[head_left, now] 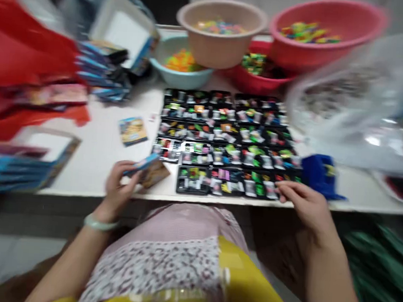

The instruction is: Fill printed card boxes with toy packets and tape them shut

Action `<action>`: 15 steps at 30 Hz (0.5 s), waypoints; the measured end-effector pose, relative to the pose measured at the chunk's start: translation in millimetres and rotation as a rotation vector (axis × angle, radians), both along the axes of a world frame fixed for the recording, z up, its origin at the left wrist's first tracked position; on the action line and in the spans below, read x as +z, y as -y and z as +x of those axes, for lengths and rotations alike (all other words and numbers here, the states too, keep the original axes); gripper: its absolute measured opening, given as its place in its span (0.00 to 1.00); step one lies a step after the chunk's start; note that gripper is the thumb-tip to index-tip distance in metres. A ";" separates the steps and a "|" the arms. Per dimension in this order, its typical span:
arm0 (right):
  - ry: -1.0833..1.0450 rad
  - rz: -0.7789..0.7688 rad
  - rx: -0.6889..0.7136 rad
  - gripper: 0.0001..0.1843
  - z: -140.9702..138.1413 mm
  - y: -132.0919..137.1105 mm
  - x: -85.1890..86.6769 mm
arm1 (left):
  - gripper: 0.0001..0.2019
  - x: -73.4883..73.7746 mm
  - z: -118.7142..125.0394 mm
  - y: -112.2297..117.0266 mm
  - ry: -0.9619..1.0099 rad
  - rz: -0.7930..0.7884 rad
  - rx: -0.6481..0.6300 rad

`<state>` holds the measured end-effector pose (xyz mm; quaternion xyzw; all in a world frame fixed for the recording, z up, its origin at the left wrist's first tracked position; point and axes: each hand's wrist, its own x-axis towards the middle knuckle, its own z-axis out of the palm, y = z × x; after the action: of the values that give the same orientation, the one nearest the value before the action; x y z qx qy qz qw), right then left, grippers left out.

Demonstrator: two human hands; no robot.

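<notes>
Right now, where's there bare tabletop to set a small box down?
Probably best, on the left: the white table between the stacked blue boxes and the small flat box. A smaller patch lies right of the blue object, in front of the translucent bag. It's crowded mid-table with packed black trays, and behind them with bowls.

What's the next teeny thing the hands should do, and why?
Maybe the right hand should lift the rightmost black tray in the front row. Its fingertips are right at that tray, while the left hand is busy holding a small box. Blur hides whether the tray is gripped, so that's my best guess.
</notes>
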<state>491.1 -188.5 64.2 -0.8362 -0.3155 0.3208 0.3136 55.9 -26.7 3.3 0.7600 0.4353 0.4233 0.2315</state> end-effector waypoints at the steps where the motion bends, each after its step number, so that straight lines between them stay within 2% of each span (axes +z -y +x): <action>1: -0.150 0.061 0.139 0.15 -30.8 -20.8 0.0 | 0.07 1.4 -3.4 -0.4 -0.044 0.017 -0.022; 4: -0.571 0.128 0.512 0.14 -133.9 -81.7 -0.1 | 0.09 3.7 -3.4 -6.1 -0.126 0.054 -0.094; 6: -0.755 0.169 0.602 0.16 -193.0 -116.2 -6.1 | 0.17 6.6 -2.1 -8.3 -0.177 0.074 -0.149; 8: -0.843 0.188 0.621 0.21 -231.6 -143.1 -19.2 | 0.25 9.3 -3.0 -8.9 -0.254 0.093 -0.198; 10: -0.838 0.166 0.617 0.27 -250.4 -160.8 -34.3 | 0.28 9.2 -5.3 -10.0 -0.335 0.100 -0.241; 12: -0.747 0.122 0.619 0.31 -257.4 -171.3 -44.4 | 0.25 6.4 -7.1 -12.0 -0.337 0.086 -0.264; 15: -0.418 0.083 0.729 0.34 -260.3 -183.5 -46.7 | 0.18 1.4 -8.5 -16.9 -0.154 0.012 -0.253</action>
<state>230.8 -5.0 17.5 -0.5733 -0.5330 0.5606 0.2701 47.4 -9.8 4.6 0.8404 0.3500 0.3339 0.2446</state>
